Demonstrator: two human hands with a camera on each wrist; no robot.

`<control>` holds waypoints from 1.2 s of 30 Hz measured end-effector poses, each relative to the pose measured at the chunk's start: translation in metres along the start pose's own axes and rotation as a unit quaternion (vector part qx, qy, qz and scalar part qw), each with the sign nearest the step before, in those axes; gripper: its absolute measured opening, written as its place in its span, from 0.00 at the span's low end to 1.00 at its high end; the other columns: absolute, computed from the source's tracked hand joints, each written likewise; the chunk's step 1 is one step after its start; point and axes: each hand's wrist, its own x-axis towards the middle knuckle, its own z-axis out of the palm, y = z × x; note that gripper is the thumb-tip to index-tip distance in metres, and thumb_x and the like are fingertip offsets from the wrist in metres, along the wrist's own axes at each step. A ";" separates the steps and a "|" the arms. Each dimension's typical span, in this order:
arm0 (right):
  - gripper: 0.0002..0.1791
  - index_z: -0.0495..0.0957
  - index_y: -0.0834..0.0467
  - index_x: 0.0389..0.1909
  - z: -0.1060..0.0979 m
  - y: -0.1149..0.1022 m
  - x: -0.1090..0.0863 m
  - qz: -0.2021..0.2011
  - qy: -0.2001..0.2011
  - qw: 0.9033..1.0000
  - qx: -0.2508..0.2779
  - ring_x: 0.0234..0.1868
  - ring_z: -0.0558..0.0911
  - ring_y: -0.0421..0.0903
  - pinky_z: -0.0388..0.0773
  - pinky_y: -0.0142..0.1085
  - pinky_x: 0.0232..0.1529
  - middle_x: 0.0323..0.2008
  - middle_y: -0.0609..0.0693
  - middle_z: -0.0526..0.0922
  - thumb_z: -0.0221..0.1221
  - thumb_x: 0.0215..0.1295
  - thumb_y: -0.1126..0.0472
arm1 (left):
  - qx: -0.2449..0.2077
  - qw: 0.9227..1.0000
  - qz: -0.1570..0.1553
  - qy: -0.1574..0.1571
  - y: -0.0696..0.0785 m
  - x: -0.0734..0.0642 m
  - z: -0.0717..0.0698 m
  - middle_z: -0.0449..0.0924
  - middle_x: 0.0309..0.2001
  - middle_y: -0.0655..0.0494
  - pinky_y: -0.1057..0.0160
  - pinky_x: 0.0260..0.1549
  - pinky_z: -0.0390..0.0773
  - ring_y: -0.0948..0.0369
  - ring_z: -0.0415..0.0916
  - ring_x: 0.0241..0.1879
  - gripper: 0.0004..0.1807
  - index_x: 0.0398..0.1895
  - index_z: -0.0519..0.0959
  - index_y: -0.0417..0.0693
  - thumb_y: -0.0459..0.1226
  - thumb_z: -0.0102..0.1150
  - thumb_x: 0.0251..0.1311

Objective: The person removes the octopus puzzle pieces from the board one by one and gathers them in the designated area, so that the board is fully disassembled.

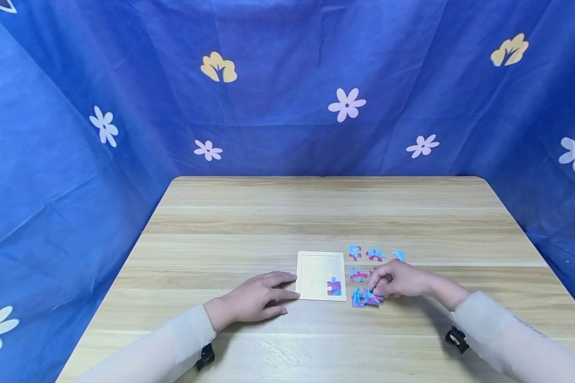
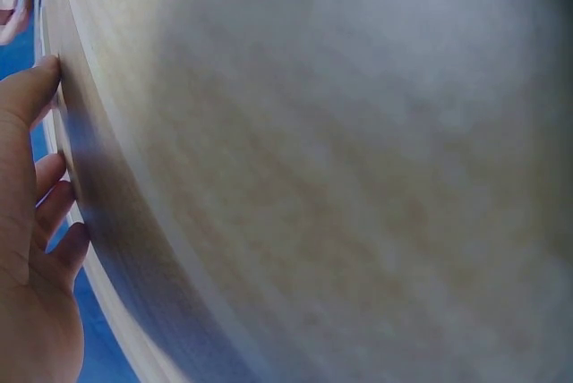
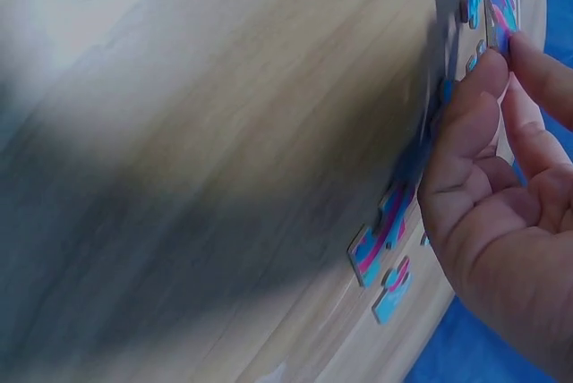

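A square wooden puzzle frame (image 1: 316, 274) lies on the table, with one jigsaw piece (image 1: 334, 287) in its lower right corner. My left hand (image 1: 256, 299) lies to its left, fingers extended, the fingertips touching the frame's left edge. Right of the frame, my right hand (image 1: 402, 279) pinches a purple and blue puzzle piece (image 3: 501, 7) between thumb and fingers, above the bottom row of loose pieces. The right wrist view shows the held piece tilted and lifted off the wood. Part of the loose pieces is hidden under the right hand.
Several loose pieces lie right of the frame, among them a corner piece (image 1: 355, 252), a top-row piece (image 1: 376, 254) and a light blue piece (image 1: 399, 256). The wooden table (image 1: 249, 223) ends at a blue flowered cloth (image 1: 278, 106) behind and at the sides.
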 end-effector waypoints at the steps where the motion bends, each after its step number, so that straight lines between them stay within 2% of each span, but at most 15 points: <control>1: 0.05 0.81 0.63 0.37 0.000 0.000 -0.001 0.001 -0.001 1.000 -0.004 0.19 0.65 0.37 0.63 0.25 0.19 0.21 0.47 0.75 0.60 0.61 0.69 | 0.000 1.000 0.001 0.001 0.000 0.000 0.000 0.67 0.65 0.47 0.53 0.63 0.63 0.52 0.63 0.64 0.22 0.58 0.78 0.56 0.48 0.60 0.61; 8: 0.05 0.80 0.65 0.36 -0.001 0.000 -0.005 0.011 -0.004 1.000 -0.010 0.17 0.64 0.36 0.63 0.24 0.18 0.21 0.49 0.76 0.59 0.59 0.71 | -0.003 1.000 0.003 0.002 0.000 0.000 0.000 0.67 0.65 0.47 0.52 0.62 0.64 0.51 0.63 0.64 0.22 0.58 0.78 0.56 0.48 0.60 0.61; 16: 0.04 0.81 0.65 0.34 -0.001 0.000 -0.007 0.010 -0.012 1.000 -0.019 0.17 0.63 0.35 0.60 0.24 0.18 0.18 0.45 0.71 0.61 0.58 0.71 | -0.002 1.000 0.003 0.006 0.000 -0.001 0.000 0.67 0.65 0.47 0.52 0.63 0.64 0.51 0.63 0.65 0.22 0.58 0.78 0.56 0.48 0.60 0.61; 22: 0.03 0.81 0.64 0.33 -0.002 0.003 -0.007 0.012 -0.009 1.000 -0.028 0.18 0.64 0.35 0.61 0.23 0.18 0.19 0.46 0.74 0.61 0.57 0.72 | -0.003 1.000 0.000 0.009 0.000 -0.003 0.004 0.66 0.65 0.47 0.51 0.63 0.63 0.51 0.62 0.65 0.22 0.59 0.77 0.56 0.48 0.58 0.62; 32: 0.03 0.79 0.64 0.28 0.000 0.003 -0.007 0.014 0.030 0.998 -0.047 0.18 0.67 0.36 0.66 0.24 0.19 0.20 0.46 0.75 0.64 0.53 0.72 | 0.002 1.000 0.006 0.012 0.000 -0.003 0.004 0.67 0.65 0.47 0.52 0.63 0.63 0.51 0.62 0.65 0.22 0.59 0.77 0.56 0.48 0.58 0.62; 36: 0.05 0.78 0.62 0.27 0.000 0.004 -0.006 0.029 0.047 0.997 -0.060 0.19 0.68 0.38 0.67 0.25 0.18 0.20 0.47 0.75 0.66 0.52 0.71 | 0.005 1.000 0.008 0.014 0.000 -0.003 0.004 0.67 0.65 0.47 0.52 0.63 0.63 0.51 0.62 0.65 0.22 0.59 0.77 0.56 0.48 0.58 0.62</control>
